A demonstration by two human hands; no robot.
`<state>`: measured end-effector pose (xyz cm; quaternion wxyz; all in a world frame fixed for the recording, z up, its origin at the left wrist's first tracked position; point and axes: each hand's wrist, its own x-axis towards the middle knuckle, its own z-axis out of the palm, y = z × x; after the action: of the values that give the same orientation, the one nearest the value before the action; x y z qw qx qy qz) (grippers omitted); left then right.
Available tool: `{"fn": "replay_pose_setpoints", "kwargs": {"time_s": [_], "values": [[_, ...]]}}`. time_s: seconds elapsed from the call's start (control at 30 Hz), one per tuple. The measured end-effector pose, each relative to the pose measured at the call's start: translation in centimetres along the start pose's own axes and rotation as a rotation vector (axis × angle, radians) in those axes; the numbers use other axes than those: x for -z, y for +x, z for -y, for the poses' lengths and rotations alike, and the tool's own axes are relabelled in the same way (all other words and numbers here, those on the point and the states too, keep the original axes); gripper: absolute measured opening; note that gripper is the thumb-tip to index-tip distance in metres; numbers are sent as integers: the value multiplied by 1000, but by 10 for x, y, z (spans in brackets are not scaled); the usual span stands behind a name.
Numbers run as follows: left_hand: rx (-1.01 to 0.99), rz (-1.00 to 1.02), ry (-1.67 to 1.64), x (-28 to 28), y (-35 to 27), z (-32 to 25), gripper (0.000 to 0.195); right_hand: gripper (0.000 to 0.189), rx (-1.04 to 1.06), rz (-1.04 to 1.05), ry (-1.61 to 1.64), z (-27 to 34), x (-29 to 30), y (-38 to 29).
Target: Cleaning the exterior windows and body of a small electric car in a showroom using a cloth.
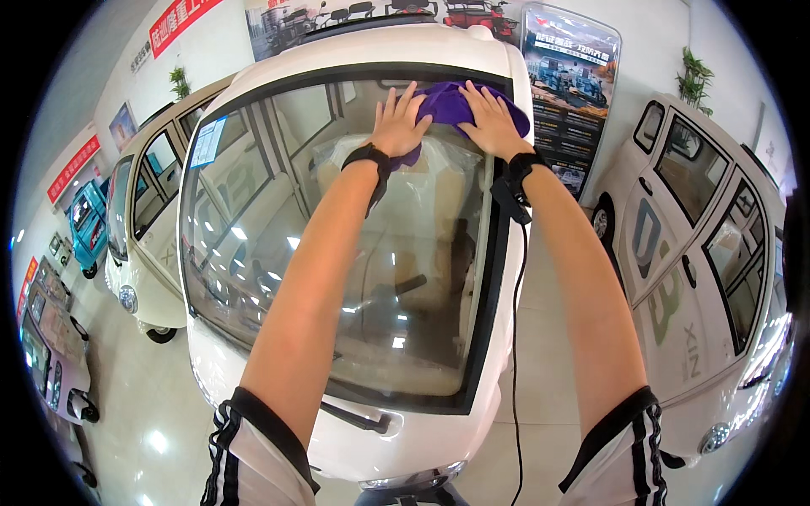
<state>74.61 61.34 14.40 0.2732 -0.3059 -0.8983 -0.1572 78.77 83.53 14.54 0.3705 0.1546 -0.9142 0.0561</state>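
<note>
A purple cloth (446, 104) lies bunched against the upper right part of the windshield (380, 253) of a small white vehicle. My right hand (492, 123) presses it to the glass near the upper right corner, fingers spread. Beside it, my left hand (398, 123) holds the cloth's left part against the glass, its fingers fanned. Some of the fabric shows below the left palm. Both wrists wear black straps, and from the right one a black cable (516, 354) hangs down. Through the glass show plastic-wrapped seats and a handlebar grip.
Below the windshield rests a wiper (357, 417). A sticker with writing (207, 142) is on the glass at upper left. A beige vehicle (152, 209) stands to the left, another light vehicle (690, 253) to the right. Behind is a poster stand (569, 95). The floor (145, 392) is shiny tile.
</note>
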Motion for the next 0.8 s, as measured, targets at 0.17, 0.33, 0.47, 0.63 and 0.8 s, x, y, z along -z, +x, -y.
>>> {"fn": "replay_pose_setpoints", "kwargs": {"time_s": [0.17,0.33,0.47,0.63,0.8], "values": [[-10,9,-38,-12,-43,-9,62,77,-2,-23,8,20,-4,-48],[-49,3,-103,-28,-100,-22,64,79,-8,-44,-24,49,-8,-113],[-102,-27,-155,-43,-164,-39,67,80,36,-70,-7,80,-3,-176],[-211,-60,-182,-72,-268,-55,73,87,49,40,-30,124,4,-260],[-205,55,-172,-84,-343,-81,75,88,31,126,-99,155,10,-328]]}}
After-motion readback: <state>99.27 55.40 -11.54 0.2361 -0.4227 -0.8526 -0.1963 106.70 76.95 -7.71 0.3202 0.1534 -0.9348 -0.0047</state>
